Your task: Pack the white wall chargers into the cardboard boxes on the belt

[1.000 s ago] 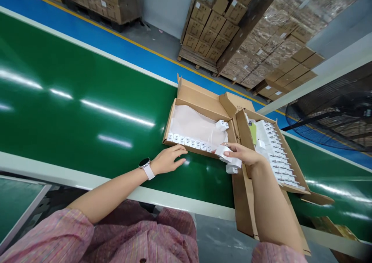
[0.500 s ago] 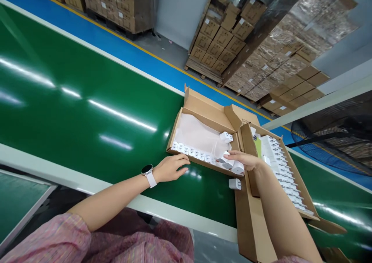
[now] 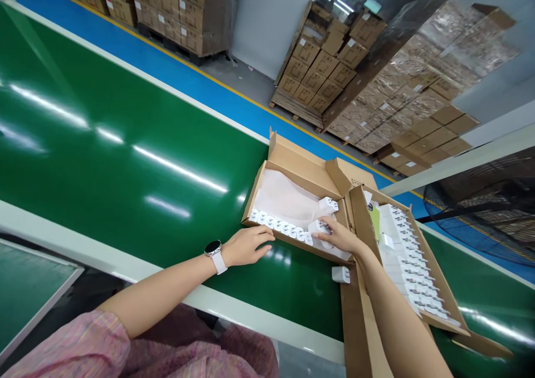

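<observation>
My left hand, with a watch on its wrist, lies with fingers stretched at the near edge of an open cardboard box. Inside that box, my right hand grips a white plug charger with fingers and thumb. Other white pieces beneath this hand are partly hidden. Several white chargers stand in a row along the box's near wall, prongs up. A pair of chargers sits at its right side, on a pale sheet. One loose charger lies outside the box on the green surface.
On the right, a second cardboard box holds many white chargers with prongs showing. The long green work surface reaches far left. A fan stands at the right. Stacked cartons on pallets line the wall beyond the blue floor.
My right hand has moved slightly left and down into the box, and its fingers have closed round a charger at the row's end. My left hand stays at the box edge.
</observation>
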`<state>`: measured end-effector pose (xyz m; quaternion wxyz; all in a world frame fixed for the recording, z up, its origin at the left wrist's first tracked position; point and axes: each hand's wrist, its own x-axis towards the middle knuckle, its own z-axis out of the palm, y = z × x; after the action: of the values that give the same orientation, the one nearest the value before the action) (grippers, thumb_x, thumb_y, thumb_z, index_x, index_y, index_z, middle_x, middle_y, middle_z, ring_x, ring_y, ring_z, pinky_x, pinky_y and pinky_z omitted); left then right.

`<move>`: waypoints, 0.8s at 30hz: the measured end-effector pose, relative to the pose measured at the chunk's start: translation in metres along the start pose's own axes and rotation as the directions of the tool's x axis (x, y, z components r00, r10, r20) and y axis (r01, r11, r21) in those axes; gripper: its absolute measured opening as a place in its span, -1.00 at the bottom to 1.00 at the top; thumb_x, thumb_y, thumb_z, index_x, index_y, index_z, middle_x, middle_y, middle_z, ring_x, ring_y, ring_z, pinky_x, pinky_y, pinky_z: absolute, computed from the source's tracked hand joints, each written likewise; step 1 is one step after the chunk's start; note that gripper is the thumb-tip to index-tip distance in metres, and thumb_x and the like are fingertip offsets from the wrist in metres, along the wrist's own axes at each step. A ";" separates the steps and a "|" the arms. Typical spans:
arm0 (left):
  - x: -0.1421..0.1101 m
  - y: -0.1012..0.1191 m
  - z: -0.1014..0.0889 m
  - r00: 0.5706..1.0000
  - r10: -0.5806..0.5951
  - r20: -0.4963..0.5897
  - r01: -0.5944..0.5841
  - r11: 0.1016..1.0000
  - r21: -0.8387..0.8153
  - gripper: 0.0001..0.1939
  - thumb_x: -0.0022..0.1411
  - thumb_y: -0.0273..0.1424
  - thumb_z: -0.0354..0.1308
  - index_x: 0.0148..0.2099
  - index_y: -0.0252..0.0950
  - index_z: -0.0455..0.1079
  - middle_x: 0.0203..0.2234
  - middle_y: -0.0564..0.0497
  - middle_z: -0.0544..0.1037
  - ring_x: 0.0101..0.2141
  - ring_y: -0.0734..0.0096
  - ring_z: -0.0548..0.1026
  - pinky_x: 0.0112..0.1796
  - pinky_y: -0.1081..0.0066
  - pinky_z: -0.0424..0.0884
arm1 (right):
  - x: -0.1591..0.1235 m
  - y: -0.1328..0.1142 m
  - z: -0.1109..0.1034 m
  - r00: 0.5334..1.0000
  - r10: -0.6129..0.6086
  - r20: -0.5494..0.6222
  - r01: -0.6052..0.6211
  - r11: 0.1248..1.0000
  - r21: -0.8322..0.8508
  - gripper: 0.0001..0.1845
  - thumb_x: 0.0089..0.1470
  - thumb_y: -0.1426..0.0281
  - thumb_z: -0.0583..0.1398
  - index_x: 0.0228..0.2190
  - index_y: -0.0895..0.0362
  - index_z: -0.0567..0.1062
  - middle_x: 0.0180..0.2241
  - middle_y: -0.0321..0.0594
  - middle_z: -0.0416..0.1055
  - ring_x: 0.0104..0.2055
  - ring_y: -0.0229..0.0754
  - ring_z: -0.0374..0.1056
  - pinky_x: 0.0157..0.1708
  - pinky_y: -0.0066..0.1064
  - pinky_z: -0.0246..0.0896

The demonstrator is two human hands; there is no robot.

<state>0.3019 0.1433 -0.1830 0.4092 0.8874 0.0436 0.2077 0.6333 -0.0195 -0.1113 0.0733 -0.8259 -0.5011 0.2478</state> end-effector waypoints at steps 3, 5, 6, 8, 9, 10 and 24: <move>0.000 0.000 -0.001 1.000 0.001 0.000 -0.001 1.000 -0.003 -0.73 0.49 -0.36 0.02 0.08 -0.23 0.50 0.07 -0.10 0.56 0.01 0.18 0.60 -0.01 0.26 0.57 | -0.006 0.003 0.000 0.996 -0.019 0.089 0.021 1.000 -0.016 -0.40 0.08 -0.10 0.26 0.00 0.04 0.52 0.06 -0.06 0.48 0.13 0.13 0.41 0.15 -0.05 0.31; 0.000 -0.001 -0.001 1.000 0.002 0.002 -0.002 1.000 -0.004 -0.73 0.49 -0.36 0.02 0.09 -0.22 0.50 0.06 -0.10 0.56 0.02 0.18 0.60 0.01 0.25 0.57 | -0.011 0.004 0.001 0.992 -0.021 0.128 0.023 1.000 -0.012 -0.43 0.08 -0.07 0.27 -0.01 0.04 0.54 0.07 -0.07 0.48 0.15 0.14 0.41 0.18 -0.03 0.29; 0.000 -0.001 0.000 1.000 0.002 0.004 -0.002 1.000 -0.004 -0.72 0.49 -0.35 0.02 0.09 -0.23 0.50 0.06 -0.11 0.56 0.02 0.17 0.59 0.01 0.24 0.57 | -0.015 0.004 0.001 0.989 -0.020 0.144 0.020 1.000 0.001 -0.44 0.08 -0.04 0.27 -0.01 0.03 0.55 0.07 -0.08 0.49 0.15 0.14 0.40 0.19 -0.03 0.28; 0.000 -0.001 0.000 1.000 0.001 0.008 -0.001 1.000 -0.003 -0.72 0.49 -0.36 0.01 0.09 -0.24 0.49 0.07 -0.12 0.56 0.02 0.16 0.59 0.01 0.22 0.57 | -0.021 0.003 0.002 0.985 -0.015 0.172 0.006 0.999 0.053 -0.46 0.10 -0.01 0.25 0.01 0.02 0.55 0.09 -0.10 0.50 0.17 0.14 0.39 0.22 -0.02 0.26; 0.000 -0.001 -0.001 1.000 0.000 0.009 0.000 1.000 -0.003 -0.71 0.49 -0.36 0.01 0.10 -0.24 0.49 0.07 -0.12 0.56 0.02 0.16 0.59 0.02 0.22 0.57 | -0.024 0.001 0.002 0.983 -0.010 0.182 -0.007 0.996 0.088 -0.47 0.12 -0.01 0.23 0.03 0.00 0.55 0.10 -0.12 0.51 0.18 0.15 0.39 0.23 -0.01 0.25; -0.001 -0.001 -0.001 1.000 -0.001 0.011 0.001 1.000 -0.004 -0.71 0.49 -0.36 0.01 0.11 -0.23 0.49 0.07 -0.11 0.56 0.03 0.16 0.59 0.03 0.22 0.57 | -0.027 -0.001 0.002 0.982 -0.002 0.189 -0.021 0.992 0.122 -0.48 0.16 -0.01 0.20 0.04 -0.02 0.56 0.11 -0.15 0.52 0.20 0.15 0.38 0.24 0.00 0.23; -0.001 -0.005 -0.001 1.000 0.025 -0.004 -0.026 1.000 -0.012 -0.71 0.48 -0.37 0.02 0.11 -0.21 0.49 0.06 -0.10 0.57 0.04 0.18 0.58 0.07 0.21 0.54 | -0.122 0.025 0.032 0.985 0.116 -0.126 -0.160 0.881 -0.446 -0.81 0.05 0.35 0.19 -0.26 0.03 0.56 -0.23 -0.05 0.56 -0.12 0.14 0.46 -0.15 -0.10 0.34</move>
<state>0.3013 0.1475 -0.1866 0.4117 0.8851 0.0319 0.2149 0.5921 -0.1407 -0.1072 -0.1156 -0.8645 -0.4810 0.0889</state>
